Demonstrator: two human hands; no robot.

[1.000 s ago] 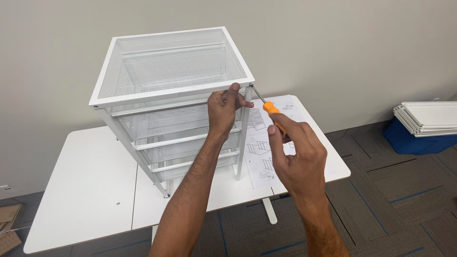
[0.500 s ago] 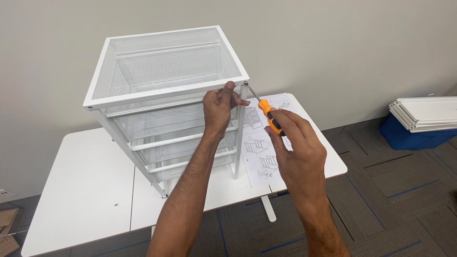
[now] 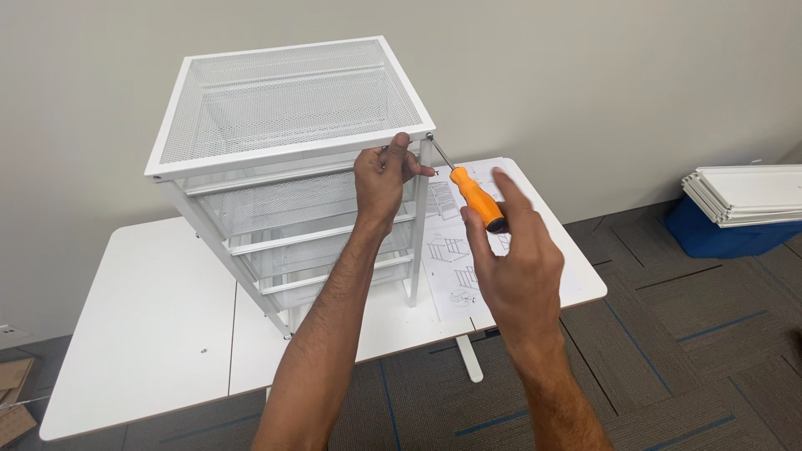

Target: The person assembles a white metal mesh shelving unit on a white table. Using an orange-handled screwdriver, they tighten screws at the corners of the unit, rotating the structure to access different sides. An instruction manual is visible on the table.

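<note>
Plain beige wall (image 3: 626, 75) fills the background, and grey carpet tiles with blue lines (image 3: 693, 334) cover the floor to the right and below. Against the wall stands a white surface (image 3: 142, 334), its front edge running low across the view and its right corner rounded, with bare room on its left half. On it stands a white mesh drawer unit (image 3: 284, 108), its flat mesh top tilted toward the camera, several drawers showing beneath. Far right on the floor, a stack of white panels (image 3: 743, 194) rests on a blue bin (image 3: 718, 238), well apart from the surface. An instruction sheet (image 3: 455, 250) lies on the surface just right of the unit. The left hand (image 3: 383, 179) grips the unit's front right corner under the top rim. The right hand (image 3: 510, 267) holds an orange-handled screwdriver (image 3: 468, 192) loosely, fingers partly spread, the tip touching the same corner.
</note>
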